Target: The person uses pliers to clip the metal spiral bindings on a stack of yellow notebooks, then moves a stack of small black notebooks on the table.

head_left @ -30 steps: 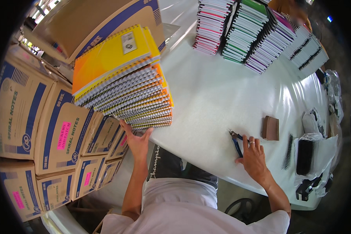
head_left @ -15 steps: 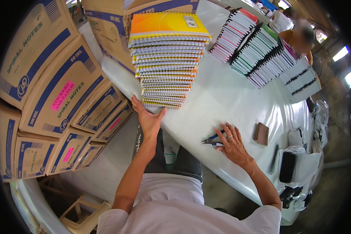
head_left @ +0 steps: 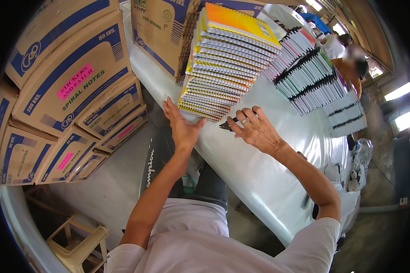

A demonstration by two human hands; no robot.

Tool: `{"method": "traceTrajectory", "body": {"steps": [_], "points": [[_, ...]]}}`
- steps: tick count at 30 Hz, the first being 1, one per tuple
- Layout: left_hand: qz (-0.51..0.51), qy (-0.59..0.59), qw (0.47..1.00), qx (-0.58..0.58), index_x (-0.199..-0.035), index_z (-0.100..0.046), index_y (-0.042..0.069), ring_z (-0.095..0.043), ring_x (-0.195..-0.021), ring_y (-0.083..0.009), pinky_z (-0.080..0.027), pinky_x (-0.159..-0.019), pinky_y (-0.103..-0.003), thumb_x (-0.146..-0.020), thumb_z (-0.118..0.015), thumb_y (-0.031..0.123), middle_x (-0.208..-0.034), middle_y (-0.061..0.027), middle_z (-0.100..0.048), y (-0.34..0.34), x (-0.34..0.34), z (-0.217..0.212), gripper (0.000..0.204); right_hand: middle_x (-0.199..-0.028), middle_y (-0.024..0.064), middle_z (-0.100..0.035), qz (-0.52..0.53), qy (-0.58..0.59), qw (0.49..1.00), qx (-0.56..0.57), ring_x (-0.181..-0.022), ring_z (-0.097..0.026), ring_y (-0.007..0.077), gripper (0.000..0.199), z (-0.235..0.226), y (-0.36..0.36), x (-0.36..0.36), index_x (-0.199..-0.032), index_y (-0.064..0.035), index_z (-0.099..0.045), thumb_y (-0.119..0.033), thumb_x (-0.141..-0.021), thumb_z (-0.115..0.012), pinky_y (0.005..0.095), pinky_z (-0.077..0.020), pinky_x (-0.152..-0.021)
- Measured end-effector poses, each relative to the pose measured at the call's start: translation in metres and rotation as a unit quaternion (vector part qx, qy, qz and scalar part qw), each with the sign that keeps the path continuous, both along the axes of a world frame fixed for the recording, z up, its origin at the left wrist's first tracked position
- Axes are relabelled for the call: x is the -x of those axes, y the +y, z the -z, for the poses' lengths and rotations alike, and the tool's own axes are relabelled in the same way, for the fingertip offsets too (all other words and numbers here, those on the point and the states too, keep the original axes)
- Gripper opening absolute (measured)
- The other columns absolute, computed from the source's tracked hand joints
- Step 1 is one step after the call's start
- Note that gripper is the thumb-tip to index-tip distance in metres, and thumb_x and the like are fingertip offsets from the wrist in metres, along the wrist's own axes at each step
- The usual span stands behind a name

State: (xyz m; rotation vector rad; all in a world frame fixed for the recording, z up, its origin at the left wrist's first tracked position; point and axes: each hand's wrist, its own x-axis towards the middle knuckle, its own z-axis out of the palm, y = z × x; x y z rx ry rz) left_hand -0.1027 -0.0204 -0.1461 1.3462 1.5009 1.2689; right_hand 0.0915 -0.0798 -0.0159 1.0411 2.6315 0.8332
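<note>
Head view: tall stack of spiral notebooks (head_left: 223,68) on white table (head_left: 259,164), near edge, in front of cardboard boxes (head_left: 68,91). Left hand (head_left: 180,127) open, fingers spread, fingertips (head_left: 168,101) at stack's lower left corner, just beside bottom notebooks. Right hand (head_left: 255,129) loosely curled, grasping dark pliers-like tool (head_left: 227,125), just right of stack base. More notebook rows (head_left: 314,77) farther back.

Right hand (head_left: 256,132) with pliers (head_left: 228,124), now nearer the notebook stack (head_left: 223,68).

Cardboard boxes (head_left: 73,86) stacked beside plastic stool (head_left: 79,243).
</note>
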Motion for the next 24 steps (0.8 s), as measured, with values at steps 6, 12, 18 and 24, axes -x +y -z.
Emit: {"method": "traceTrajectory", "body": {"steps": [6, 12, 18, 24], "points": [[0.004, 0.006, 1.0, 0.013, -0.152, -0.002, 0.007, -0.006, -0.146, -0.0404, -0.023, -0.116, -0.047, -0.062, -0.088, 0.015, -0.159, -0.0217, -0.003, -0.005, 0.002, -0.005, 0.125, -0.119, 0.0016, -0.05, -0.085, -0.103, 0.989, -0.062, -0.115, -0.043, 0.0149, 0.04, -0.002, 0.02, 0.001, -0.126, -0.0175, -0.056, -0.025, -0.086, -0.059, 0.0358, -0.0392, -0.094], [0.011, -0.006, 1.0, 0.006, -0.152, -0.001, 0.008, -0.005, -0.146, -0.0413, -0.023, -0.116, -0.048, -0.063, -0.088, 0.014, -0.159, -0.0215, -0.001, -0.005, 0.003, -0.007, 0.125, -0.118, 0.0002, -0.051, -0.094, -0.122, 0.986, -0.071, -0.114, -0.043, 0.013, 0.04, 0.008, 0.025, -0.001, -0.126, -0.0165, -0.055, -0.023, -0.086, -0.056, 0.0332, -0.0397, -0.088], [0.013, -0.014, 1.0, 0.001, -0.152, -0.002, 0.007, -0.005, -0.146, -0.0413, -0.023, -0.116, -0.048, -0.062, -0.088, 0.015, -0.159, -0.0218, -0.002, -0.005, 0.002, -0.006, 0.125, -0.104, 0.0024, -0.057, -0.051, -0.116, 0.99, -0.061, -0.1, -0.052, 0.0169, 0.039, 0.008, 0.015, 0.01, -0.119, -0.0066, -0.061, -0.023, -0.084, -0.057, 0.0327, -0.0413, -0.08], [0.008, 0.036, 0.999, 0.005, -0.152, -0.003, 0.004, -0.006, -0.146, -0.042, -0.018, -0.117, -0.05, -0.061, -0.09, 0.021, -0.158, -0.0224, -0.004, -0.007, 0.001, -0.012, 0.126, -0.088, 0.0099, -0.063, 0.22, -0.142, 0.965, -0.007, -0.085, -0.06, 0.0248, 0.037, 0.034, -0.013, 0.051, -0.11, 0.0023, -0.065, -0.026, -0.085, -0.064, 0.0389, -0.0485, -0.072]]}}
